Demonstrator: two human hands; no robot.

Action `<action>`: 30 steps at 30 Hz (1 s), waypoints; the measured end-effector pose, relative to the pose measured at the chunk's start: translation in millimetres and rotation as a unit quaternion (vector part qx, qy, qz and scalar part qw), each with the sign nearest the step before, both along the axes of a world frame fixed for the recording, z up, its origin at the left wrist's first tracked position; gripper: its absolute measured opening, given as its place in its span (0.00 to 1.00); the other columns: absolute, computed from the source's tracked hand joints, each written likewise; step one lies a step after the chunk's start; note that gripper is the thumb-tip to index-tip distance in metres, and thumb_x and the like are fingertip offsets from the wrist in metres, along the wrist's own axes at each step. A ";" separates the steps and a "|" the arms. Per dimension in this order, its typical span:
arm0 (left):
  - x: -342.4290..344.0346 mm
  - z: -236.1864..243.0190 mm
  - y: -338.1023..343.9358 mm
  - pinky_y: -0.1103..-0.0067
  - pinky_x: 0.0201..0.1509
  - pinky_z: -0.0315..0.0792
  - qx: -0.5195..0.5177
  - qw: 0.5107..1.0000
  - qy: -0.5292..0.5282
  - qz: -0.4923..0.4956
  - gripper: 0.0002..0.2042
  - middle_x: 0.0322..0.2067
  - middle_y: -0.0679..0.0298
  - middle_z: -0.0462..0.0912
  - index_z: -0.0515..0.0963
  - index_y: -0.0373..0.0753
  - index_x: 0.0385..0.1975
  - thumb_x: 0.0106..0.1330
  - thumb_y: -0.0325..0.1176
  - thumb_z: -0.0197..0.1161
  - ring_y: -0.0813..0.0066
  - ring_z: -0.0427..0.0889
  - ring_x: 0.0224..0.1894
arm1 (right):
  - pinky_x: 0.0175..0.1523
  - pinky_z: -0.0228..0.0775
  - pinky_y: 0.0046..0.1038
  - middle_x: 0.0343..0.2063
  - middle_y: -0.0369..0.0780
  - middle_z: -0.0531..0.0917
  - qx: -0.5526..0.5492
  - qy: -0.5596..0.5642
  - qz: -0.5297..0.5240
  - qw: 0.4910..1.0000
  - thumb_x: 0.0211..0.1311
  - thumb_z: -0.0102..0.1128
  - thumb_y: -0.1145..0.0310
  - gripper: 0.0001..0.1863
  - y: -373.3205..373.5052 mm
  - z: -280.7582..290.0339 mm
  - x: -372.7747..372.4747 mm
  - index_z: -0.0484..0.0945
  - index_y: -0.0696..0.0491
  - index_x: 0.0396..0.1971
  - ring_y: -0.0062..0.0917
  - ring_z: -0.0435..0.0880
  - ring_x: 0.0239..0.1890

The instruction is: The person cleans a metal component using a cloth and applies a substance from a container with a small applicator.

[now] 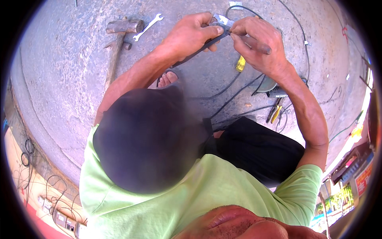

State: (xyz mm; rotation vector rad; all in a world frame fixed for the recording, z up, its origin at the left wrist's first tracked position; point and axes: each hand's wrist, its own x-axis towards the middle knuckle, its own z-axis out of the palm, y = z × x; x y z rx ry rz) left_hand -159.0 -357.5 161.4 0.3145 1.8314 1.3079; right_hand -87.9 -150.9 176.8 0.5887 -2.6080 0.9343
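Observation:
Near the top centre, my left hand (191, 36) is closed around a long dark bar (192, 56), its thumb lying on the bar near a silvery piece (221, 18) at the upper end. My right hand (258, 46) pinches at that same end, with whatever is between its fingertips too small to make out. A yellow-handled tool (240, 63) lies on the concrete just below my right hand. To the left of my hands are a wooden-handled hammer (125, 26) and an open-ended spanner (147, 28).
Black cables (223, 91) cross the concrete floor (63, 79). Yellow-handled pliers (275, 111) and a partly hidden power tool (274, 94) lie by my right forearm. My bare foot (167, 79) is below the bar. Socket boxes (61, 219) with tangled wires sit at lower left. A dark blurred shape covers the lower centre.

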 end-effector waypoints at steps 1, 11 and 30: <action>0.0 -0.5 -0.3 0.78 0.37 0.74 0.006 1.000 -0.004 0.001 0.14 0.31 0.63 0.85 0.80 0.35 0.39 0.68 0.42 0.62 0.77 0.82 0.29 | 0.33 0.73 0.33 0.24 0.38 0.80 -0.006 0.003 0.007 1.000 0.46 0.66 0.78 0.08 1.3 -0.5 -0.7 0.78 0.53 0.28 0.36 0.81 0.27; 0.6 13.7 3.6 0.77 0.38 0.74 0.003 1.000 0.007 -0.005 0.14 0.29 0.64 0.84 0.80 0.35 0.38 0.68 0.42 0.62 0.77 0.82 0.30 | 0.35 0.75 0.31 0.27 0.38 0.82 -0.066 -0.064 -0.036 0.995 0.49 0.66 0.78 0.07 5.4 2.6 10.6 0.78 0.53 0.28 0.34 0.82 0.29; 8.1 -33.2 -5.9 0.83 0.23 0.73 0.002 0.992 -0.128 0.018 0.08 0.25 0.65 0.80 0.77 0.35 0.44 0.69 0.31 0.58 0.79 0.79 0.20 | 0.45 0.78 0.42 0.31 0.50 0.86 0.079 -0.527 -0.114 0.838 0.52 0.62 0.58 0.15 66.9 -75.0 35.9 0.85 0.56 0.30 0.43 0.87 0.39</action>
